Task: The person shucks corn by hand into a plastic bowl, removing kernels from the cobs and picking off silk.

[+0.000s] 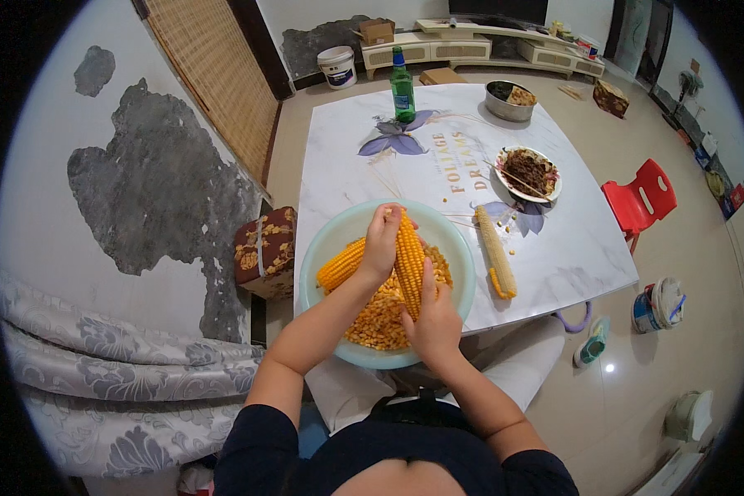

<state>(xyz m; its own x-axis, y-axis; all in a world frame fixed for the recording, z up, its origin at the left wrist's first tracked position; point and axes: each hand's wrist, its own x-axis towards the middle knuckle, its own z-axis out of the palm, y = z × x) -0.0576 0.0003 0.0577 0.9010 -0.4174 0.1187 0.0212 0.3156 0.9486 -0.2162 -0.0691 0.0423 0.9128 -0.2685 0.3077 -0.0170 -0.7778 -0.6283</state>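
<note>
Both my hands grip one ear of yellow corn (410, 266) above a pale green plastic basin (465, 273). My left hand (381, 243) wraps around its far end, and my right hand (435, 322) holds the near part, fingers along its right side. Loose corn kernels (375, 325) cover the basin's bottom. A second ear of corn (342, 265) lies in the basin, left of my left hand and partly hidden by it. On the table to the right rests a mostly stripped corncob (495, 251), with a strip of kernels left at its near end.
The marble-patterned table (347, 180) also bears a green glass bottle (402, 87), a metal bowl (509, 102) with flatbread, and a plate of dark food (529, 173) with chopsticks across it. Several stray kernels lie near the cob. A red chair (642, 195) stands to the right, a patterned box stool (265, 251) to the left.
</note>
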